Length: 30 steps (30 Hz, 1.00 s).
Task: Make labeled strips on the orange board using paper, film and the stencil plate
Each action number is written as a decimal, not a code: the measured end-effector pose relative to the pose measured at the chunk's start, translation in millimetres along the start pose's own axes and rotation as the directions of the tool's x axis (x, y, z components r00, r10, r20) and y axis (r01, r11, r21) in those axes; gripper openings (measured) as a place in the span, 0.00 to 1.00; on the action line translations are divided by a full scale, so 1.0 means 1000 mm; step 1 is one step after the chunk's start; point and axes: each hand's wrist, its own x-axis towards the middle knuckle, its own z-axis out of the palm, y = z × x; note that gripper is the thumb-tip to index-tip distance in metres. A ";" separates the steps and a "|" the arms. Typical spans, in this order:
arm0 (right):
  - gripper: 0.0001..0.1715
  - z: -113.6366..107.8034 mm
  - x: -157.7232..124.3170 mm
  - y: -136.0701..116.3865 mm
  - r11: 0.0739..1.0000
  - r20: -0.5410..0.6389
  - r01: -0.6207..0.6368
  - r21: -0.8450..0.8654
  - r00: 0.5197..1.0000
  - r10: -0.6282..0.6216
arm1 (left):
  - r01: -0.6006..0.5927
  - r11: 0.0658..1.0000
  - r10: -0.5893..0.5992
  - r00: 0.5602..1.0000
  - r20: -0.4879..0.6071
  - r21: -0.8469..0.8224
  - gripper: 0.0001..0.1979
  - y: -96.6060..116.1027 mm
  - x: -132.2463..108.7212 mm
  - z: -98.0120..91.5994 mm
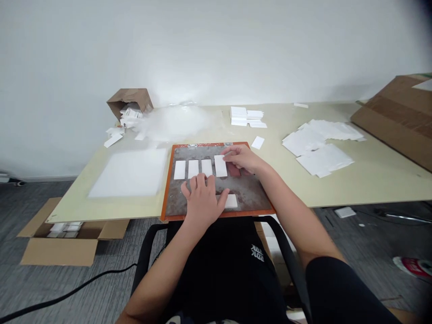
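Observation:
A dark grey board with an orange rim (166, 189) lies at the table's near edge. Three white cards, the leftmost card (179, 169) among them, stand in a row in its upper half. My right hand (243, 158) pinches another white card (220, 166) by its right edge, at the row's right end. Beside that card, a reddish patch (234, 170) shows under the hand. My left hand (203, 198) rests over the board, fingers spread, its fingertips at the lower edges of the middle cards. Near its thumb lies a white card (231, 201), partly hidden.
Left of the board lies a white sheet (130, 172). Behind are clear plastic wrap (178, 120), stacked white cards (239, 115) and a small carton (130, 101). White sheets (317, 144) and a large carton (398, 117) are at right. An open carton (60, 249) sits on the floor.

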 end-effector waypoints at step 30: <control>0.10 -0.004 0.006 0.007 0.974 -0.004 0.062 -0.217 0.998 -0.064 | -0.051 0.999 0.050 0.991 0.123 0.003 0.23 0.001 0.003 -0.001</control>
